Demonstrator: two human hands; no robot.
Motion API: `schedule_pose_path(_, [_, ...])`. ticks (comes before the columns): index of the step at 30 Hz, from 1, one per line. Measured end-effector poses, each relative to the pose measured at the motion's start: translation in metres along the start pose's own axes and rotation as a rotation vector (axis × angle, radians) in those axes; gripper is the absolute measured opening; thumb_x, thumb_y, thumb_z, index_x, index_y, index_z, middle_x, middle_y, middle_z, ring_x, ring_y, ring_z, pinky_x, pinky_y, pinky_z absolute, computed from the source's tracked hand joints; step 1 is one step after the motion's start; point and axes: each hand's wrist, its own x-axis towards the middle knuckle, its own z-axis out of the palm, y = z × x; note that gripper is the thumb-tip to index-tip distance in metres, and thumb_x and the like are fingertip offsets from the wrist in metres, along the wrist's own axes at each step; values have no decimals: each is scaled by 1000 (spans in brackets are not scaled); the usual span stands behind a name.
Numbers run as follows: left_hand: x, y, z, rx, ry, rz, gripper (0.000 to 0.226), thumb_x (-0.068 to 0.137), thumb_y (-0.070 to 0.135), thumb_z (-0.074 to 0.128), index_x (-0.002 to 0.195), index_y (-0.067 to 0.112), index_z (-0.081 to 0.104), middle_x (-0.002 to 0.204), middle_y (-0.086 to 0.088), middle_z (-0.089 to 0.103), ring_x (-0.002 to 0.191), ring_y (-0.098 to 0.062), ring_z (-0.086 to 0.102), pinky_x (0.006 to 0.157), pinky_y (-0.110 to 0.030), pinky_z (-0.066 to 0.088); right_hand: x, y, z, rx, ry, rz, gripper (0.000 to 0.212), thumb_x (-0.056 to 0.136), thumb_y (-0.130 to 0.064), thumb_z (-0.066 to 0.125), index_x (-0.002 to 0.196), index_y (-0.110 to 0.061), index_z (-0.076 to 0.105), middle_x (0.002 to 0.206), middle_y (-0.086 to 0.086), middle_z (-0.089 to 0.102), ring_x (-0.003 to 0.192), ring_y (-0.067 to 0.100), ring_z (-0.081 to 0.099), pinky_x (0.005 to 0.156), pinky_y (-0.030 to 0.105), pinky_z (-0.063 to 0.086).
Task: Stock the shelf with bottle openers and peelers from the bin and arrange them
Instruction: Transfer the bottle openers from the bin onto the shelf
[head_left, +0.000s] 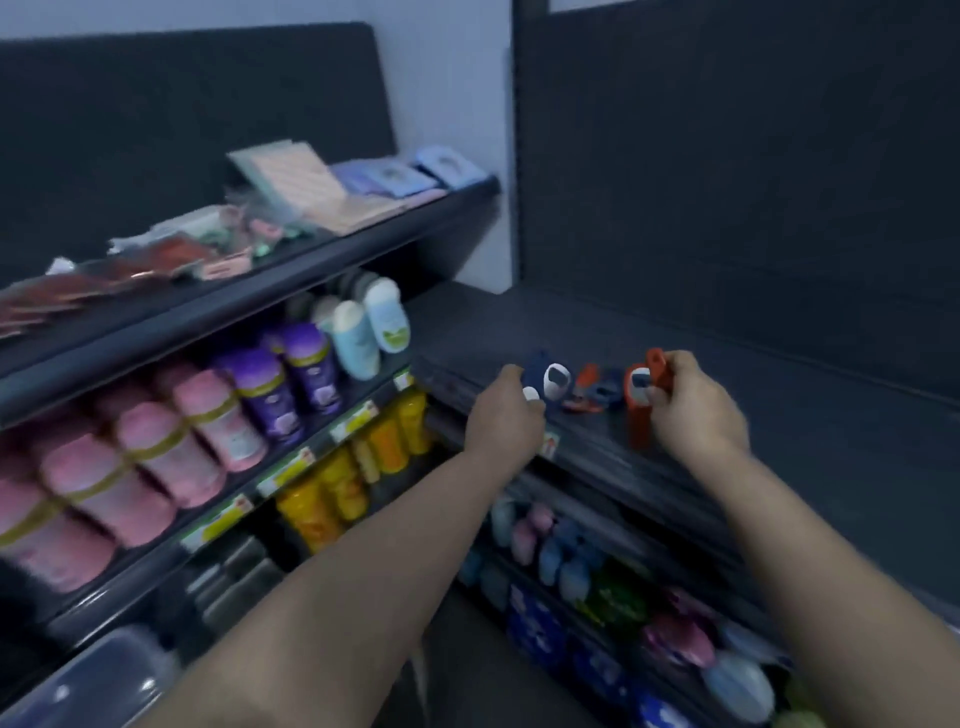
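Note:
On the dark shelf at the right, my left hand grips a navy blue opener with a white ring, near the shelf's front left corner. My right hand holds an orange-red opener standing upright on the shelf. Between the two hands lies a small pile of orange and blue tools, flat on the shelf. The frame is motion-blurred, so I cannot tell openers from peelers in the pile.
To the left stands a shelving unit with packets on top, pink and purple bottles below, and yellow bottles under those. Beneath the dark shelf are more coloured goods. A clear plastic bin sits at the bottom left.

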Motion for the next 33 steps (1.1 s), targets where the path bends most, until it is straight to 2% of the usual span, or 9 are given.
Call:
schedule_pose_path(3, [25,37,42,98,-84,20,20,95,17,48,113,9,48,106,-12,62,88,-28,54,69,-32,39,32,39,-18,-6,-18,95,28,94,-26,48,122,-20,47,113,15,62,103,38,56,74,35,36])
schedule_pose_path(7, [47,62,83,219,-186,48,20,96,13,48,114,5,47,107,-15,61,86,-27,55,64,-34,41,67,72,-22,-35,-64,122,28,95,-25,47,122,-16,46,112,14,62,104,36,56,78,38,41])
schedule_pose_path(12, [72,70,114,292,-214,58,24,94,12,49,117,4,49,114,-18,61,103,-35,58,73,-36,43,96,96,-9,-107,-169,58,35,98,-27,45,132,-18,47,124,11,55,116,31,47,87,39,40])
schedule_pose_path(15, [85,63,120,335,-151,78,42,92,14,56,132,11,45,128,-13,51,114,-30,50,87,-37,45,103,105,-1,-300,-167,-6,44,100,-29,40,144,-24,35,132,9,47,122,28,38,94,41,36])
schedule_pose_path(17, [91,56,120,394,-84,107,45,93,18,57,135,15,44,131,-11,46,116,-28,43,88,-39,46,104,106,3,-361,-140,-33,47,100,-25,40,146,-27,30,134,7,44,122,27,36,96,42,33])
schedule_pose_path(23, [86,33,90,363,56,130,28,96,17,47,123,16,56,123,-7,54,114,-26,43,89,-41,45,101,69,16,-432,-78,-275,50,94,-16,50,142,-25,36,135,3,45,120,24,40,92,39,34])
schedule_pose_path(27, [55,-1,44,389,169,88,27,92,17,51,118,18,59,117,-4,59,113,-26,47,91,-40,44,78,15,43,-395,-108,-464,42,94,-15,45,135,-25,45,131,3,49,119,26,43,88,39,36])
schedule_pose_path(31, [2,-58,-6,422,283,-35,17,85,18,54,100,19,62,103,-6,64,102,-31,54,86,-42,47,27,-47,83,-364,-176,-691,34,98,-23,41,131,-24,49,126,1,54,116,25,47,87,38,37])
schedule_pose_path(33, [-30,-91,-32,426,309,-137,18,85,19,53,101,22,61,105,-4,65,103,-29,54,87,-41,47,-5,-76,105,-349,-219,-778,32,98,-26,41,129,-26,49,125,-1,54,116,23,47,87,38,38])
